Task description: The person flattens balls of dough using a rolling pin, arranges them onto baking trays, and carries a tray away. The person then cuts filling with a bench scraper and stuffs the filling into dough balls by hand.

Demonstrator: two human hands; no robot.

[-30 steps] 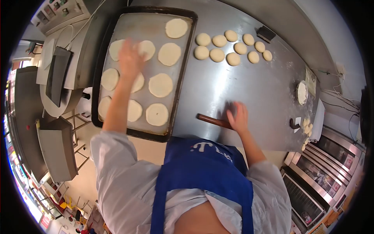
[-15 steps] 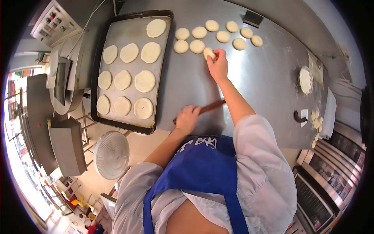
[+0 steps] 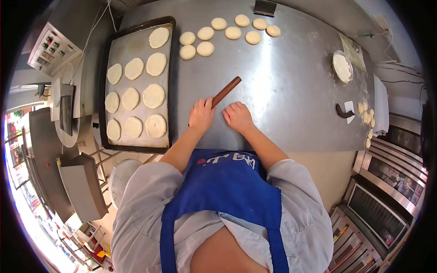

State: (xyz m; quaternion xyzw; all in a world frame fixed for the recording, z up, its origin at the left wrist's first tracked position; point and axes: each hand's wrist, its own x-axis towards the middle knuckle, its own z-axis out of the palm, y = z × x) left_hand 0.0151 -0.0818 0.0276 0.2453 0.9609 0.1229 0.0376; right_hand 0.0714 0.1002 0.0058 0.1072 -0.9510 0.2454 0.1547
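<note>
My left hand (image 3: 201, 113) is wrapped round a dark wooden rolling pin (image 3: 226, 92), whose far end points up and to the right over the steel table. Close beside it, my right hand (image 3: 237, 116) is low at the tabletop with its fingers curled over. The dough round it held a moment ago is hidden by this hand. Thick dough rounds (image 3: 205, 49) lie in loose rows beyond both hands. To the left, a dark-rimmed baking tray (image 3: 171, 86) carries several flattened dough discs (image 3: 154, 96).
A bowl of white flour (image 3: 342, 67) stands at the right of the steel table (image 3: 291, 100). Near it are a dark curved object (image 3: 342, 111) on a white card and several small dough pieces (image 3: 365, 117). A dark block (image 3: 265, 8) sits at the back edge.
My right hand has come back from the dough rows toward my body, and one round is gone from there. My left hand still grips the rolling pin, which now tilts more steeply away.
</note>
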